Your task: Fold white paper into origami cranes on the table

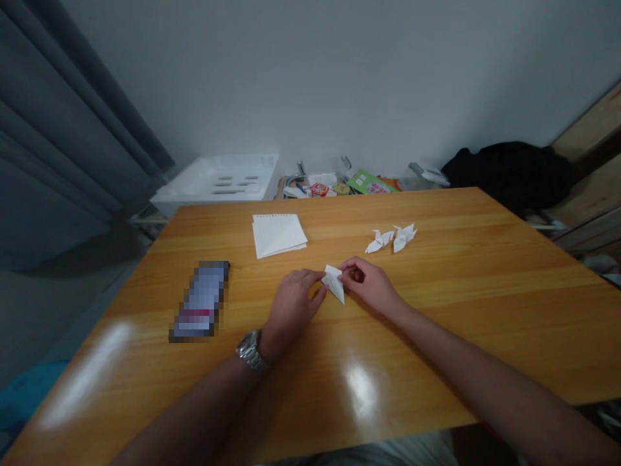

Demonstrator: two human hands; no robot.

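Note:
A small piece of folded white paper (334, 282), kite-shaped with its point toward me, is held just above or on the wooden table (436, 336). My left hand (294, 301), with a metal watch (251, 349) on its wrist, pinches the paper's left edge between thumb and fingers. On the other side, my right hand (369, 283) grips the right edge with fingertips curled in. Beyond my right hand stand two folded paper cranes, one crane (380, 241) on the left and another crane (404, 237) beside it.
Ruled loose sheets (279, 235) lie in a stack at the back. A blurred-out phone (202, 301) rests at the left. Behind the table are a white foam tray (218, 178), a green booklet (371, 182) among clutter, and a black cloth item (509, 173).

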